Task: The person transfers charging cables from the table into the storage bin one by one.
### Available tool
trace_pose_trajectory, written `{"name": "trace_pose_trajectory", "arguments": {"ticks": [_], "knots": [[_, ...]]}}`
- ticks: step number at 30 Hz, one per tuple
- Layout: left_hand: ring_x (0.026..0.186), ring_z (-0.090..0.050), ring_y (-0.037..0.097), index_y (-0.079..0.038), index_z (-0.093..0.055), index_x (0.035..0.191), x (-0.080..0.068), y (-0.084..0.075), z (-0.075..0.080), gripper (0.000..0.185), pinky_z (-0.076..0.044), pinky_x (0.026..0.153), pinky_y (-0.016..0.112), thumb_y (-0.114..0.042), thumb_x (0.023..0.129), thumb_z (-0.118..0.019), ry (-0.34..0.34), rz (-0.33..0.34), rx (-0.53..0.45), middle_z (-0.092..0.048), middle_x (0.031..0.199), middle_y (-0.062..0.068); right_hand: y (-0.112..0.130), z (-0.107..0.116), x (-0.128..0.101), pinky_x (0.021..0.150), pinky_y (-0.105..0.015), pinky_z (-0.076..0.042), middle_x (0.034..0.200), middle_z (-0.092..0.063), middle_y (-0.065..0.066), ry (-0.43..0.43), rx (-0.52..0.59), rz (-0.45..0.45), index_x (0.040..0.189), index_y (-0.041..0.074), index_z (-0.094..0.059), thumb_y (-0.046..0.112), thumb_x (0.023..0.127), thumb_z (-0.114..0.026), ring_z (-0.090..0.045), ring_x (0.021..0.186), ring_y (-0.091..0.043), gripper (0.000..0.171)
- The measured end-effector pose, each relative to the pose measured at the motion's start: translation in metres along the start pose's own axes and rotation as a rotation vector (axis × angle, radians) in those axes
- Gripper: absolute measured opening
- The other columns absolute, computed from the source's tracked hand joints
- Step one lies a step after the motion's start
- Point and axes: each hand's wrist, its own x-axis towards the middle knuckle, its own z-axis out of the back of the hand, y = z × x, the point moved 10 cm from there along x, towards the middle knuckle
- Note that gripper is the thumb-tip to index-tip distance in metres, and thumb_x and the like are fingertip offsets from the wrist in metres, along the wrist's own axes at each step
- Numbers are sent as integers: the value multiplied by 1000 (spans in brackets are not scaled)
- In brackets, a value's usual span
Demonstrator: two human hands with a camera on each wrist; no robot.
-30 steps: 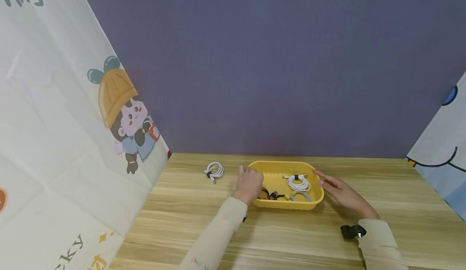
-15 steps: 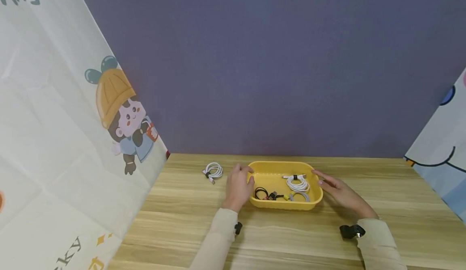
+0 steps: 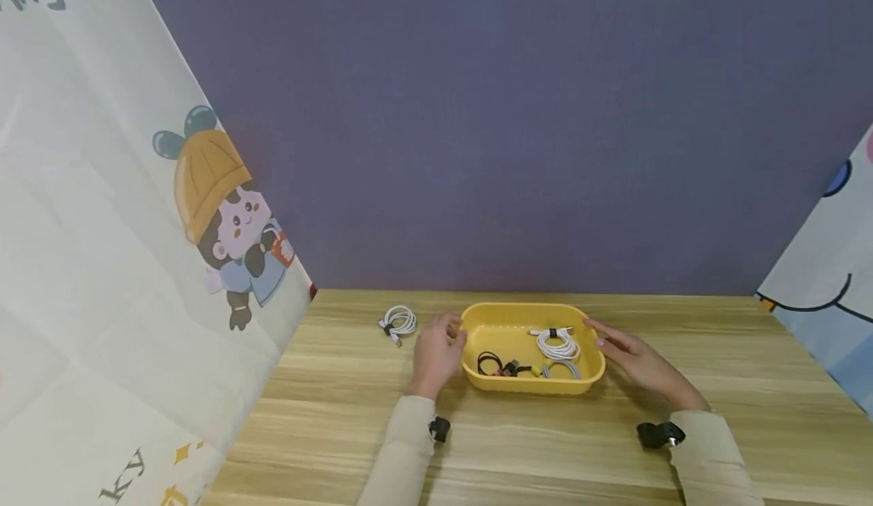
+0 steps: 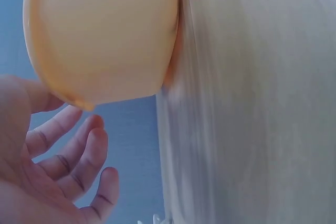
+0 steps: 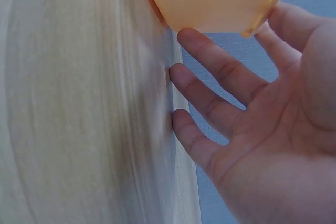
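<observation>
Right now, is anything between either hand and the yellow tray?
Nothing visible. The left hand sits just off the yellow tray's left end, and the right hand has its fingers at the right end. The white coiled cable lies on the table, left of the left hand.

Counter (image 3: 682, 324): light wood grain.
On it: 1 yellow tray (image 3: 533, 383); 1 white cable coil (image 3: 399, 320) left of it, apart.

A light wooden table (image 3: 546, 445) with streaked grain runs back to a plain purple-grey wall (image 3: 491, 127), flanked on the left by a slanting cream cartoon sheet (image 3: 102, 263) showing a child in an orange hat and on the right by another pale printed sheet (image 3: 828, 294).
</observation>
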Motion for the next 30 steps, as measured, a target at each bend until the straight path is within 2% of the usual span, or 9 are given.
{"name": "trace_pose_trajectory", "arguments": {"ticks": [11, 14, 17, 22, 30], "knots": [[62, -56, 7, -13, -77, 106, 2, 14, 12, 14, -47, 56, 24, -18, 97, -68, -21, 28, -8, -72, 85, 2, -2, -1, 0, 110, -66, -37, 167, -28, -19, 6, 7, -2, 161, 18, -34, 36, 111, -43, -32, 148, -51, 54], [59, -56, 8, -13, -78, 102, 4, 24, 21, 13, -46, 53, 26, -18, 94, -69, -60, 61, 20, -73, 81, 0, -2, 0, 0, 111, -66, -36, 167, -28, -20, 4, 6, -4, 161, 18, -34, 37, 111, -43, -31, 148, -50, 55], [57, -58, 10, -14, -78, 98, 5, 38, 33, 11, -46, 53, 30, -18, 92, -70, -107, 122, 57, -72, 77, -1, -1, 0, 0, 112, -67, -34, 167, -27, -20, 5, 1, -4, 161, 17, -34, 38, 111, -42, -30, 149, -50, 55], [57, -60, 12, -18, -77, 94, 5, 62, 50, 6, -47, 52, 34, -19, 91, -72, -145, 212, 119, -72, 74, -4, 0, 0, 0, 111, -68, -34, 166, -27, -22, 5, -5, -12, 161, 15, -34, 37, 111, -42, -30, 148, -52, 55], [61, -63, 17, -17, -77, 102, 4, 89, 62, 14, -46, 54, 37, -20, 89, -73, -105, 272, 125, -74, 78, -2, 0, 0, 1, 111, -70, -33, 166, -28, -22, 1, 1, -22, 161, 14, -34, 37, 111, -43, -29, 148, -52, 56]]}}
